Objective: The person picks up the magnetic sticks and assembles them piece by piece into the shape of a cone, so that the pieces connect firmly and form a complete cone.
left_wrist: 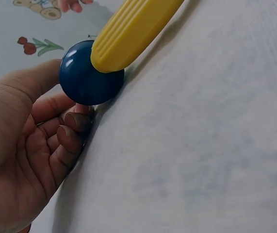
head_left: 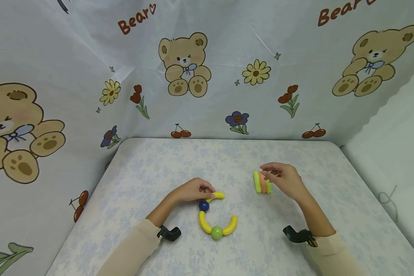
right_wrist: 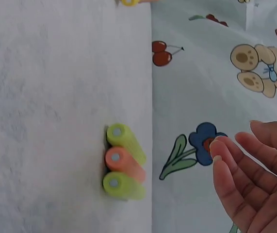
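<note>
On the table lies a chain of magnetic building pieces: a yellow curved rod point(head_left: 204, 223), a green ball point(head_left: 216, 232) and a second yellow curved rod point(head_left: 231, 226). A blue ball point(head_left: 204, 206) sits at the chain's upper left end, with a third yellow curved rod point(head_left: 218, 195) beside it. My left hand point(head_left: 195, 189) pinches that third rod near the ball; in the left wrist view the ball point(left_wrist: 82, 77) hides the fingertips' contact. Above several straight rods, green point(head_left: 257, 182) and orange point(head_left: 263, 184), hovers my right hand point(head_left: 285, 179), fingers loosely bent, holding nothing.
The straight rods lie side by side, with grey round ends visible in the right wrist view. A pale patterned cloth covers the table point(head_left: 151, 161). Behind it hangs a sheet point(head_left: 220, 50) printed with bears. A cord point(head_left: 388, 199) is at the right side.
</note>
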The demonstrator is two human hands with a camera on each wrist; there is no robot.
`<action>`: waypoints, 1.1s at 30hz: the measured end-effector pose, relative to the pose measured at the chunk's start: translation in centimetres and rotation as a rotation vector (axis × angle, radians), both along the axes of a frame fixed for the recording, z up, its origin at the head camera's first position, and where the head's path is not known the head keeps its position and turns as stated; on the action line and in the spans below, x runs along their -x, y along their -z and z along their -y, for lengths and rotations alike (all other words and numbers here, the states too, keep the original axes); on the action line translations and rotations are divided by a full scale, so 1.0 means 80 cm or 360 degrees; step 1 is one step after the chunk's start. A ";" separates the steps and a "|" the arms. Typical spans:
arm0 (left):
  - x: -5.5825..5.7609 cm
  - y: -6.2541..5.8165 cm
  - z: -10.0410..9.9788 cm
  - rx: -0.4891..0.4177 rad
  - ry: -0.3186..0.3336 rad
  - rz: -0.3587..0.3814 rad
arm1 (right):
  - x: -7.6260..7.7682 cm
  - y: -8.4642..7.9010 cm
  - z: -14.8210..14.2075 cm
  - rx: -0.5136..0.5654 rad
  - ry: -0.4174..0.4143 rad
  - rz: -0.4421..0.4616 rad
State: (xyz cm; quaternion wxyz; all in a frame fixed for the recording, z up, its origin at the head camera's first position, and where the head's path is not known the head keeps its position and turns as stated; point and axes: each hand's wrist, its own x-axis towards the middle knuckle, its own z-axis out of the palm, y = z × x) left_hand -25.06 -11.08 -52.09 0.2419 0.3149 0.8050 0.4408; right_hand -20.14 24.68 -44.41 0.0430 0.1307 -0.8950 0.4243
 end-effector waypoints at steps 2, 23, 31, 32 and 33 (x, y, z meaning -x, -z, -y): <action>-0.002 -0.001 0.001 0.0004 0.0003 0.0008 | 0.000 -0.002 -0.015 -0.0027 0.0055 -0.0035; -0.011 0.004 0.002 -0.0087 -0.0090 0.0076 | 0.009 0.008 -0.129 -0.0246 0.0381 -0.0185; -0.010 0.009 0.002 -0.0114 -0.0114 0.0067 | 0.012 0.024 -0.148 -0.0417 0.0236 0.0114; -0.009 0.010 0.001 -0.0116 -0.0116 0.0069 | 0.013 0.026 -0.150 -0.0422 0.0223 0.0136; -0.009 0.011 0.001 -0.0120 -0.0117 0.0072 | 0.013 0.028 -0.151 -0.0431 0.0216 0.0151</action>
